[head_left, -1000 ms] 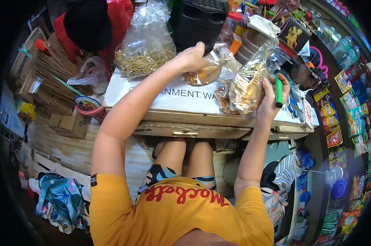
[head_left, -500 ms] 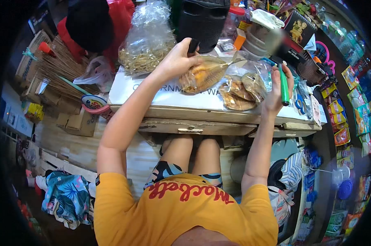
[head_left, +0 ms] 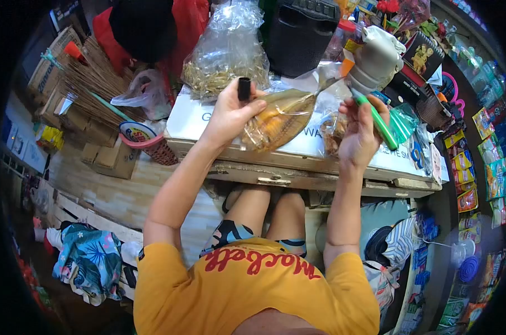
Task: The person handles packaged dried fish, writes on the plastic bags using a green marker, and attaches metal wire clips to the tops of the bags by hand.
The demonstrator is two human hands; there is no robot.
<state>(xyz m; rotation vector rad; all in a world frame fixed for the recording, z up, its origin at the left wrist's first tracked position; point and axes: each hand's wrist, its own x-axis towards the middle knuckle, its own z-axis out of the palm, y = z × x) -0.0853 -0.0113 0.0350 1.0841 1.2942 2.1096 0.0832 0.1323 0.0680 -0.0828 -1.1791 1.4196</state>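
Head view, seen as by an onlooker in the room. The front edge of the table (head_left: 297,166) runs below both hands, with a drawer (head_left: 241,174) under it. Open room lies to the left, where bare paper (head_left: 194,120) reaches toward the table's corner; at the back, the speaker (head_left: 300,39) and tub (head_left: 370,70) stand close together. Scissors (head_left: 416,157) lie near the right end.

The left hand (head_left: 233,114) pinches the bag (head_left: 254,139) between thumb and fingers and also holds a black cap (head_left: 244,89). The bag is held above the table's front part, tilted, its far end toward the tub. The right hand (head_left: 360,131) is curled around a green marker (head_left: 382,123); whether its fingertips also touch the bag, I cannot tell. Compared with half a second ago, the right hand is nearer the far end of the bag, the marker slants more, and the second bag (head_left: 332,131) is more hidden.

Containers: the bag encloses a flat golden fish (head_left: 289,114); the second bag, on the table, has brown fish; the big bag (head_left: 225,72), behind the left hand, contains many small dried fish. A pink basket (head_left: 159,152) beside the table's left end holds a round lettered piece.
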